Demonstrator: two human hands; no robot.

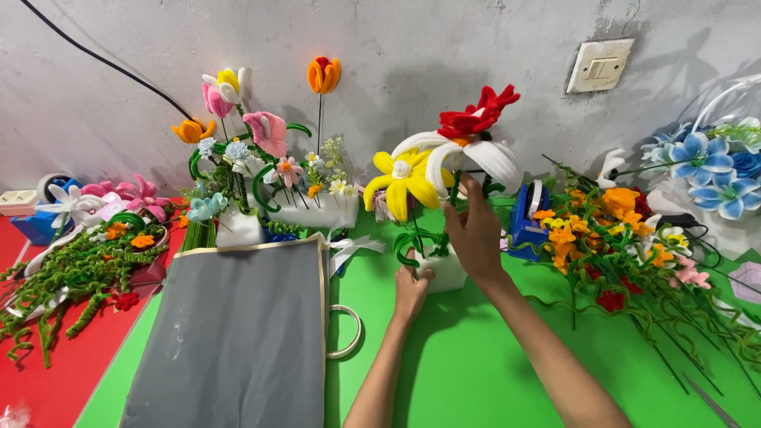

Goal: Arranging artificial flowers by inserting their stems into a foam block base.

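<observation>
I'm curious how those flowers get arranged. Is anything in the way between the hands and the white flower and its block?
Nothing visible is. The right hand is already up at the stem under the white flower, and the left hand rests against the white block at its base. The yellow flower stands just beside them.

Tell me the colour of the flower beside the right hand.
White flower, right hand; head view.

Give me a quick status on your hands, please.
Left hand steadies white foam block. Right hand pinches white flower stem. Yellow flower crowds alongside.
</observation>
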